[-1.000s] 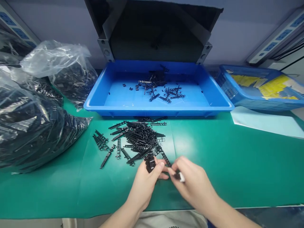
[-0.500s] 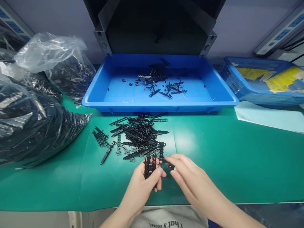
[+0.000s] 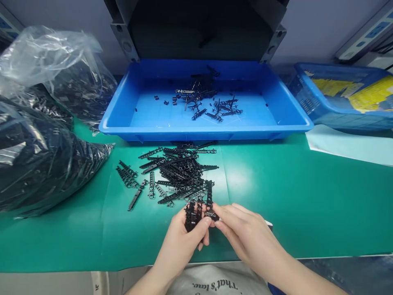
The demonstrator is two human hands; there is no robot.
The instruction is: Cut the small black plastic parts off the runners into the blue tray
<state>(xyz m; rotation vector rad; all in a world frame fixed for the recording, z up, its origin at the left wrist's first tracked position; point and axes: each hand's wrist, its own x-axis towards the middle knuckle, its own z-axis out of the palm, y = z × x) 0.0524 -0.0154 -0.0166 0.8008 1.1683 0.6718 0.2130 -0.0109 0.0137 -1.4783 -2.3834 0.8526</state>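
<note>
My left hand (image 3: pixel 184 239) is closed around a small bundle of black plastic strips (image 3: pixel 192 214), held upright at the near edge of the green mat. My right hand (image 3: pixel 245 235) pinches a small black piece (image 3: pixel 211 214) right beside that bundle, fingertips touching it. A white-tipped object (image 3: pixel 268 223) sticks out from behind the right hand. Just beyond both hands lies a loose pile of black strips (image 3: pixel 178 174) on the mat.
A blue tray (image 3: pixel 123 108) with several black pieces stands behind the pile. Clear bags of black parts (image 3: pixel 39 164) fill the left side. A second blue tray (image 3: pixel 344 110) with yellow sheets and a pale sheet (image 3: pixel 350 149) lie at the right.
Both hands have shifted slightly forward toward the pile. The right hand's fingers have closed in on the bundle held by the left. The view has tilted down a little.
</note>
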